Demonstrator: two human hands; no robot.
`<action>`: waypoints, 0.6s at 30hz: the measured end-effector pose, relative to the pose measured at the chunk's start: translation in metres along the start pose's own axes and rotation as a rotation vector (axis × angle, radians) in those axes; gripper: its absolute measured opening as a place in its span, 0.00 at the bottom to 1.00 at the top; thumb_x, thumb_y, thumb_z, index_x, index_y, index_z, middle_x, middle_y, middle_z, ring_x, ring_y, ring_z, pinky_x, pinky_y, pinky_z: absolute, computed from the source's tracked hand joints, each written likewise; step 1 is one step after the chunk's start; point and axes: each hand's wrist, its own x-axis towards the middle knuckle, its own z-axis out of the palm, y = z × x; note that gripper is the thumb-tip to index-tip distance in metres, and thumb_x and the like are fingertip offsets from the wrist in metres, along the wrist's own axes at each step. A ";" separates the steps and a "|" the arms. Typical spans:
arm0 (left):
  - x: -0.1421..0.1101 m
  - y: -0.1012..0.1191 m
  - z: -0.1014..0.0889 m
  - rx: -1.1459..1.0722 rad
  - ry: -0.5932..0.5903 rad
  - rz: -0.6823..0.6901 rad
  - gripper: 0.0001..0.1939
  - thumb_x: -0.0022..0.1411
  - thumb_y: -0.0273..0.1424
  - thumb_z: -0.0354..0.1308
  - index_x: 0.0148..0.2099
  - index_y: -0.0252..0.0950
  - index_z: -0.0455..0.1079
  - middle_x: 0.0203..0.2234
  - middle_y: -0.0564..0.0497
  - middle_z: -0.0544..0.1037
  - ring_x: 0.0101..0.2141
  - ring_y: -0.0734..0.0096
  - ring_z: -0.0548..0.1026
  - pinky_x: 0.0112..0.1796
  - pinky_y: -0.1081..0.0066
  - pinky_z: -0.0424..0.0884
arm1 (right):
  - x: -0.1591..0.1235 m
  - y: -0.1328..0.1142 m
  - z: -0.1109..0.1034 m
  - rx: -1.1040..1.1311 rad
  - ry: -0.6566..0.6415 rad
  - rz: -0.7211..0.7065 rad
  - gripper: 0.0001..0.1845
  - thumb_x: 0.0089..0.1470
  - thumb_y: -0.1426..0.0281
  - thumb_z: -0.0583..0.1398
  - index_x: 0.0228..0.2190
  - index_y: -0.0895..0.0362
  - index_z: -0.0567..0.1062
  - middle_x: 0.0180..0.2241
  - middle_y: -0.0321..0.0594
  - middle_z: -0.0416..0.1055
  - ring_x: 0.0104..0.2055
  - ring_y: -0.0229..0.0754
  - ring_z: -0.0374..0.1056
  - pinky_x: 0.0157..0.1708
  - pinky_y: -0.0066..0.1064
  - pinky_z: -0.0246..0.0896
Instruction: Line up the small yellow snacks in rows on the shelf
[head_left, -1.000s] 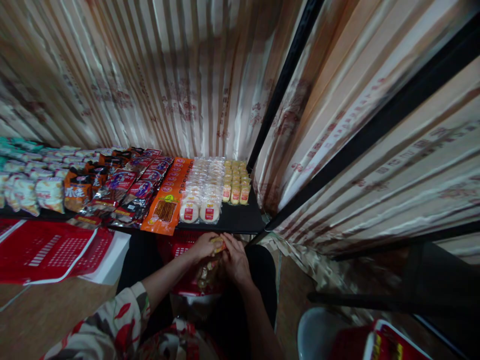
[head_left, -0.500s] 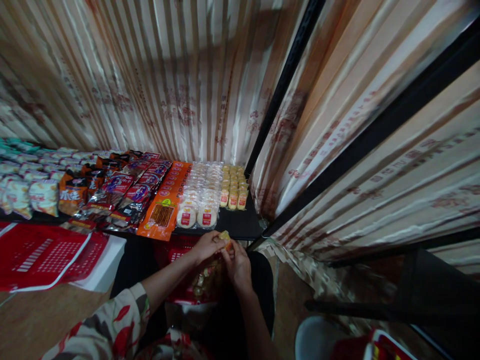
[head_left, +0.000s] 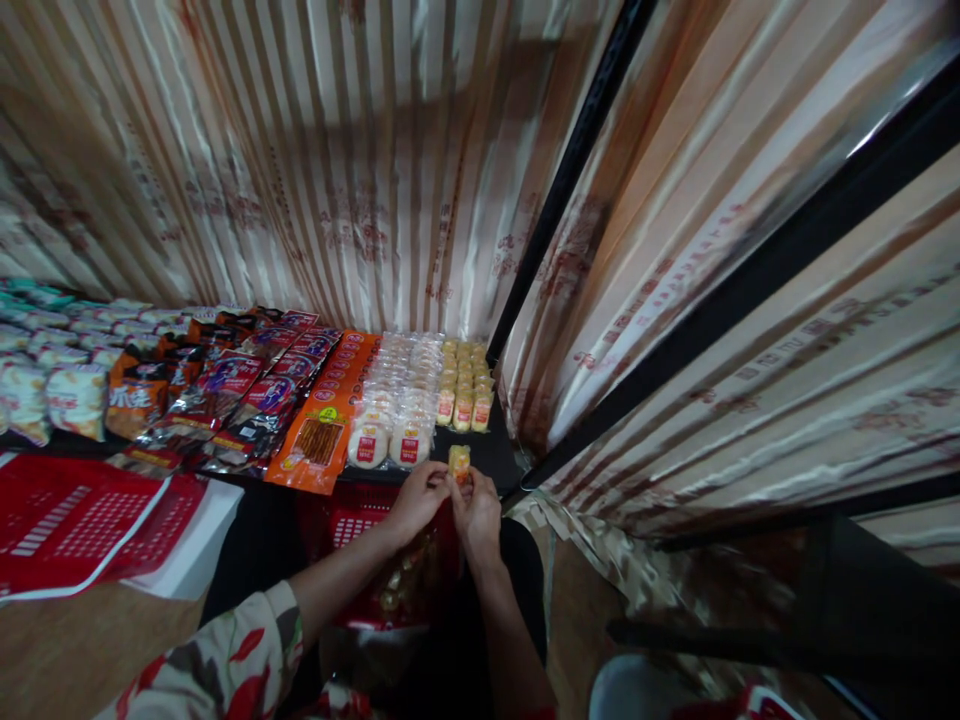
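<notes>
A small yellow wrapped snack pack (head_left: 459, 461) is held upright just before the front edge of the black shelf (head_left: 480, 452). My right hand (head_left: 478, 515) grips its lower end between thumb and fingers. My left hand (head_left: 420, 497) is closed in a pinch at the pack's lower left edge, with its fingertips partly hidden. Beyond my hands, matching yellow packs (head_left: 463, 385) stand in short rows on the shelf. Left of them are rows of round white crackers (head_left: 390, 430) in clear wrappers. Below my forearms, a red basket (head_left: 360, 522) holds more yellow packs (head_left: 397, 585), dimly lit.
Orange stick-snack bags (head_left: 322, 430), dark red-and-blue bags (head_left: 259, 410) and white bags (head_left: 77, 398) line the shelf leftward. A red basket (head_left: 75, 515) is at left. Black posts (head_left: 577, 160) and a pleated curtain (head_left: 360, 200) bound the back and right.
The yellow pack has turned more upright, its front now showing above my fingers. My hands have shifted slightly, and the view has tilted a little.
</notes>
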 end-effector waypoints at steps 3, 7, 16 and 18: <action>0.004 0.003 0.002 0.085 0.028 0.036 0.15 0.51 0.23 0.54 0.43 0.33 0.69 0.39 0.47 0.73 0.38 0.69 0.71 0.44 0.70 0.66 | 0.010 -0.002 0.000 0.019 0.000 0.001 0.25 0.54 0.54 0.51 0.40 0.62 0.72 0.30 0.46 0.68 0.27 0.41 0.64 0.29 0.32 0.63; 0.009 0.012 0.005 0.155 0.062 0.036 0.19 0.51 0.23 0.54 0.46 0.36 0.69 0.38 0.47 0.72 0.39 0.68 0.70 0.44 0.70 0.66 | 0.025 -0.005 0.003 0.073 0.005 0.014 0.23 0.53 0.55 0.52 0.39 0.61 0.72 0.30 0.44 0.67 0.26 0.40 0.64 0.28 0.31 0.63; 0.026 0.019 0.014 -0.034 0.061 0.032 0.21 0.53 0.23 0.53 0.50 0.32 0.65 0.48 0.42 0.70 0.48 0.64 0.69 0.49 0.68 0.64 | 0.058 -0.004 0.027 0.216 -0.005 0.117 0.24 0.50 0.59 0.52 0.42 0.64 0.70 0.34 0.47 0.66 0.27 0.40 0.66 0.29 0.33 0.65; 0.030 0.016 0.015 -0.037 0.058 0.023 0.22 0.52 0.23 0.53 0.52 0.32 0.65 0.50 0.41 0.69 0.50 0.62 0.67 0.51 0.67 0.62 | 0.063 -0.002 0.033 0.242 -0.009 0.124 0.24 0.50 0.59 0.52 0.41 0.64 0.70 0.35 0.47 0.66 0.27 0.39 0.66 0.28 0.32 0.65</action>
